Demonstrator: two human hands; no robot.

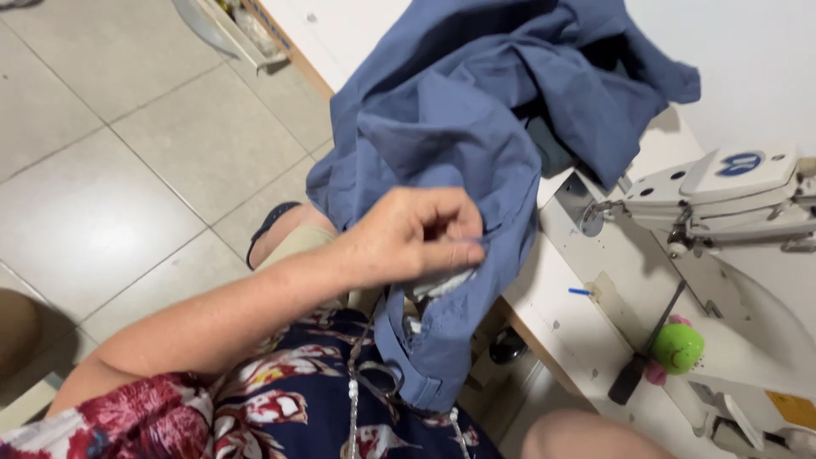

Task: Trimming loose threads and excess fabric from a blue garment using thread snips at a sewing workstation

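Left hand (416, 234) at frame center, fingers curled, grip pinching a fold of the blue cloth (459, 127) between thumb and fingertips. Cloth is bunched from top center down to mid frame, draped over the edge of the white bench (544, 314) and hanging into the lap. White patch, maybe a label, shows just under the pinch. Right hand: only a bit of skin at bottom right, can't tell its grip. White sewing machine (731, 195) at right, near the cloth but apart. Green ball (677, 348) on the bench lower right, w/ a dark-handled tool (633, 374) touching it. Scissors (378, 378) hang on a beaded chain, bottom center. Grey tile floor (127, 153) at left.
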